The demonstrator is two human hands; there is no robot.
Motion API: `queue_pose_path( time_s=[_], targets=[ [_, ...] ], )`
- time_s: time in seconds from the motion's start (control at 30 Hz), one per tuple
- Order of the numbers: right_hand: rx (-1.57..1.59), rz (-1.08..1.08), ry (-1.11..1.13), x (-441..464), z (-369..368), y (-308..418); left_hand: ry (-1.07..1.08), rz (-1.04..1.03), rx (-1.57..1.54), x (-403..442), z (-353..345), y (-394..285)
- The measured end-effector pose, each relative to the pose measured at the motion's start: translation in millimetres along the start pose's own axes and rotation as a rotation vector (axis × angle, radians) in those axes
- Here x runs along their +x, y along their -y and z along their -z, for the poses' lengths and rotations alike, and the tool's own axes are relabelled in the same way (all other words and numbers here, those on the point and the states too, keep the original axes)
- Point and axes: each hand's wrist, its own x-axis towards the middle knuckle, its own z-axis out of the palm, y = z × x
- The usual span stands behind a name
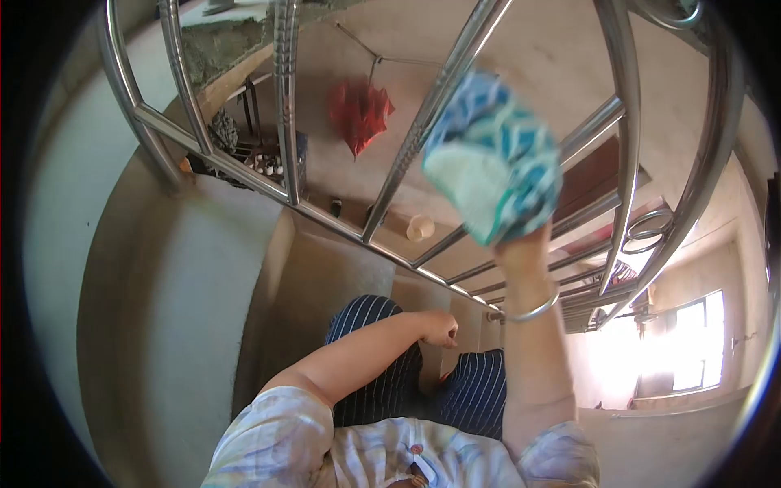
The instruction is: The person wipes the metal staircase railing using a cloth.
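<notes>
A blue, teal and white checked cloth (pixel 521 175) covers my right hand, which is raised at the metal railing. The cloth is blurred and lies against or just in front of a slanted steel bar (pixel 423 122); I cannot tell whether it touches. My fingers are hidden under the folds, and the pale inner side of the cloth faces me. A bangle circles my right wrist. My left hand (pixel 440 328) rests low over my striped trousers, its fingers curled in with nothing visible in them.
Stair steps (pixel 325 264) run down beneath my legs, with a pale wall (pixel 183 309) at the left. Beyond the railing are a hanging red foil balloon (pixel 360 115), a pale bucket (pixel 420 228) and a shelf with small items. A bright window (pixel 698 342) is at lower right.
</notes>
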Motion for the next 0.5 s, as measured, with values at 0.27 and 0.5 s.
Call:
queue_pose_path(
  time_s=[0.27,0.5],
  targets=[
    [-0.509,0.737,0.373,97,-103,30,-0.015,0.002,0.047,0,2,8],
    [-1.065,0.295,0.165,37,15,-113,0.044,0.027,-0.167,46,-29,49]
  ],
)
